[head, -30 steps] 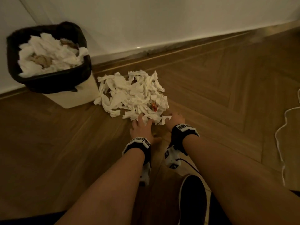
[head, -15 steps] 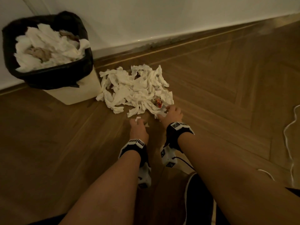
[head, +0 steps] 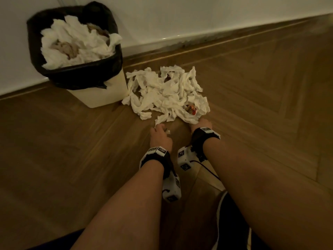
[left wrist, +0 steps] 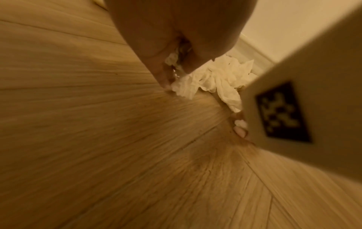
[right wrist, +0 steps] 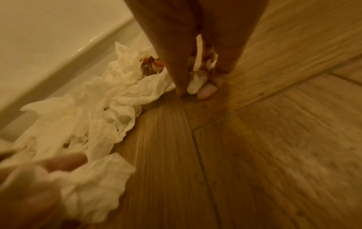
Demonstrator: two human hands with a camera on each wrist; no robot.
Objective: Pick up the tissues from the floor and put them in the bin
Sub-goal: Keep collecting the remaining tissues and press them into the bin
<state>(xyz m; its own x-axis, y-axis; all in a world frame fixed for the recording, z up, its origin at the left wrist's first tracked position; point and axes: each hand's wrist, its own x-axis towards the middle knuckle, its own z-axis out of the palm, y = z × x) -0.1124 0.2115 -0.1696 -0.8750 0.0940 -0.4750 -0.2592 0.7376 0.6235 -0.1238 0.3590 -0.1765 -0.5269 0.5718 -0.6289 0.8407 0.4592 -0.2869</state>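
A heap of crumpled white tissues [head: 167, 94] lies on the wooden floor just right of the bin [head: 100, 94], which has a black liner and is heaped with tissues [head: 75, 42]. My left hand [head: 159, 131] is at the heap's near edge, its fingers curled round small tissue scraps [left wrist: 174, 62]. My right hand [head: 201, 123] is at the heap's near right corner and pinches a small tissue wad [right wrist: 197, 83] against the floor. A red-brown stained bit [head: 191, 108] sits in the heap close to the right hand.
A white wall and skirting board [head: 180, 40] run behind the bin and heap. Herringbone wood floor [head: 261, 105] spreads to the right and left. A dark shoe [head: 232, 222] is under my right forearm.
Both hands have curled their fingers on tissue at the heap's near edge; the left hand, flat a second ago, now holds scraps. The view has shifted right and down.
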